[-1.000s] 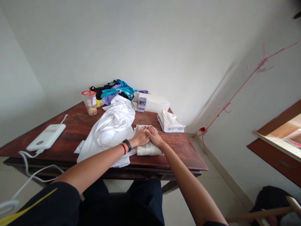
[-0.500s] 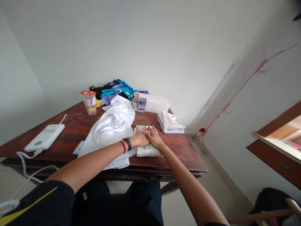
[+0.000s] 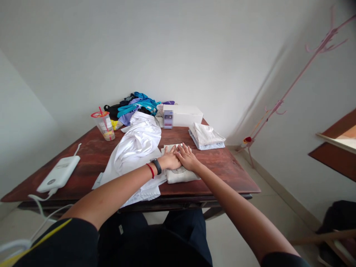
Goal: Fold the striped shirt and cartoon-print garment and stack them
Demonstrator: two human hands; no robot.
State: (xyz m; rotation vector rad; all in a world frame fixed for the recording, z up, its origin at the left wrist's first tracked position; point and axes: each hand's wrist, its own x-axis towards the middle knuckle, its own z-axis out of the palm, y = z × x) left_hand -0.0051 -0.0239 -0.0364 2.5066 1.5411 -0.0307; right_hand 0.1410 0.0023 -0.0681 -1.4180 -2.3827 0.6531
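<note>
My left hand point(image 3: 170, 160) lies flat with fingers stretched out on a folded off-white garment point(image 3: 182, 175) near the table's front edge. Partly over it rests my right hand point(image 3: 187, 157), also flat, its fingers reaching onto the same cloth. Both palms touch the garment's top, so much of its upper face is hidden. A crumpled white shirt point(image 3: 139, 139) spreads just to the left, passing under my left wrist. To the right and farther back sits a small stack of folded clothes point(image 3: 206, 135), whitish above light blue.
On the wooden table point(image 3: 222, 170) stand a plastic cup with a straw point(image 3: 104, 126), a cabled white power bank point(image 3: 59, 173), a white box point(image 3: 187, 114) and a small purple box point(image 3: 168, 119). A heap of coloured clothes point(image 3: 139, 105) lies behind. A pink coat rack point(image 3: 300, 72) leans into view at right.
The camera view has tilted and shifted slightly. Both hands remain flat on the folded garment, with little movement against it.
</note>
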